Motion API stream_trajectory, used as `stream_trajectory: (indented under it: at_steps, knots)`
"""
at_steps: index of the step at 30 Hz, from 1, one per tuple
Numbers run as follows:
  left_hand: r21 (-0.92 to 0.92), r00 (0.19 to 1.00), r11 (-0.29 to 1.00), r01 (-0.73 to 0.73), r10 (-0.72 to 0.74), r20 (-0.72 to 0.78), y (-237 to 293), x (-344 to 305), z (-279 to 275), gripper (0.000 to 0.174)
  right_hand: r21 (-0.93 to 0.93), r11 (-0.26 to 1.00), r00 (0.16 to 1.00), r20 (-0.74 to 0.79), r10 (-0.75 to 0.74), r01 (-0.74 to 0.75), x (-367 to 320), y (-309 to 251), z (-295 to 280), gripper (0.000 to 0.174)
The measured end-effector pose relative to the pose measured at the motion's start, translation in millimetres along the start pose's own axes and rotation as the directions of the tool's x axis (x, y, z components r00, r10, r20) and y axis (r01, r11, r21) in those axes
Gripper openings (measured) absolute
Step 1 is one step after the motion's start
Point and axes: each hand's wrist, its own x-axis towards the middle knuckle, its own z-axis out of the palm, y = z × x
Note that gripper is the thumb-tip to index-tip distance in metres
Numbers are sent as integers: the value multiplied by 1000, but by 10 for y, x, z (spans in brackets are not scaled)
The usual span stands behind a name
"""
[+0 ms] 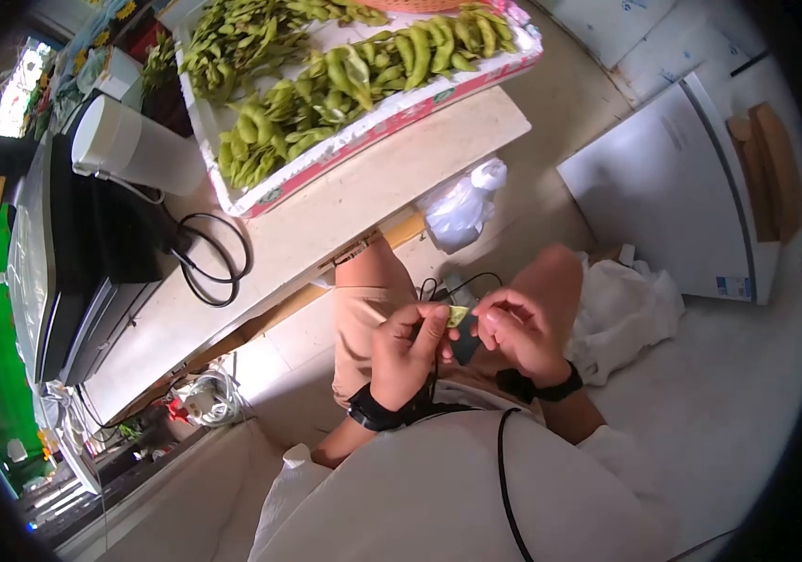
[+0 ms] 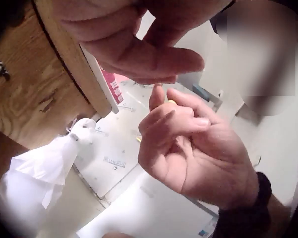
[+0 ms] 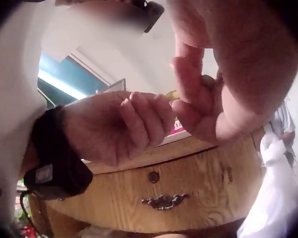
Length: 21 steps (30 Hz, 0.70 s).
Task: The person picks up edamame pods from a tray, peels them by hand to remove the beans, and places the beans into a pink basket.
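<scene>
In front of my lap, my left hand [image 1: 406, 351] pinches one end of a small yellow-green edamame pod [image 1: 457, 316] between thumb and fingers. Close beside it, my right hand [image 1: 518, 332] has curled fingers at the pod's other end. Seen from the right wrist, pieces of the pod [image 3: 173, 94] show between the two hands' fingertips, the rest covered by fingers. From the left wrist, only a yellow bit shows at the right hand's [image 2: 198, 153] thumb and index finger. Many more edamame pods [image 1: 349, 75] lie ahead in a white foam tray [image 1: 373, 126].
The tray stands on a pale table [image 1: 317, 220] with a wooden drawer [image 3: 203, 188]. A white pitcher [image 1: 134, 140] and a coiled black cable [image 1: 218, 262] are on its left. White plastic bag [image 1: 465, 201] hangs at the table's end; a white cabinet [image 1: 663, 187] stands right.
</scene>
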Motion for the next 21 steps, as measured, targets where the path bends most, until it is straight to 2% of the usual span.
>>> stream_trajectory:
  at_steps: [1, 2, 4, 5, 6, 8, 12, 13, 14, 15, 16, 17, 19, 21]
  knots:
    - [-77, 999, 997, 25, -27, -22, 29, -2, -62, 17, 231, 973, 997, 64, -40, 24, 53, 57, 14, 16]
    - [-93, 999, 995, 21, -24, -28, 34, 4, -130, 17, 216, 976, 997, 71, -31, 15, 93, 47, 52, 16]
    - [-177, 996, 984, -28, 13, -84, 29, 5, -267, 17, 422, 906, 996, 86, -14, -24, 180, -9, 166, 19]
    - [-157, 994, 986, -47, 31, -105, 69, 7, -322, 17, 457, 886, 980, 197, -14, -80, 242, -7, 152, 25]
    - [-168, 992, 985, -50, 30, -119, 84, 5, -374, 17, 448, 889, 978, 208, -1, -95, 295, -28, 171, 25]
    - [-173, 986, 983, -69, 40, -165, 116, 15, -470, 18, 504, 830, 933, 357, 52, -239, 439, -90, 233, 26]
    - [-156, 962, 982, -109, 65, -264, 272, 56, -531, 20, 438, 813, 888, 419, 192, -382, 707, -210, 405, 29]
    - [-150, 960, 983, -110, 66, -272, 284, 50, -535, 20, 421, 792, 863, 440, 248, -442, 769, -242, 426, 27]
    - [-137, 966, 985, -109, 72, -248, 284, 36, -533, 19, 424, 791, 862, 446, 242, -441, 785, -246, 457, 27]
    - [-115, 970, 985, -125, 97, -222, 337, 36, -555, 17, 186, 937, 901, 380, 210, -297, 829, -277, 535, 24]
    - [-16, 970, 993, -113, 107, -217, 334, 26, -559, 15, -87, 986, 934, 318, 163, -142, 848, -283, 581, 21]
    - [-7, 973, 993, -114, 110, -205, 356, 6, -550, 15, -174, 985, 948, 312, 58, -3, 865, -227, 602, 17]
    - [-5, 971, 990, -142, 138, -194, 366, -13, -539, 14, -179, 984, 946, 320, 58, 0, 837, -322, 644, 11]
    - [-88, 971, 982, -165, 147, -188, 310, -29, -520, 15, -217, 976, 946, 320, 48, 24, 834, -369, 629, 10]
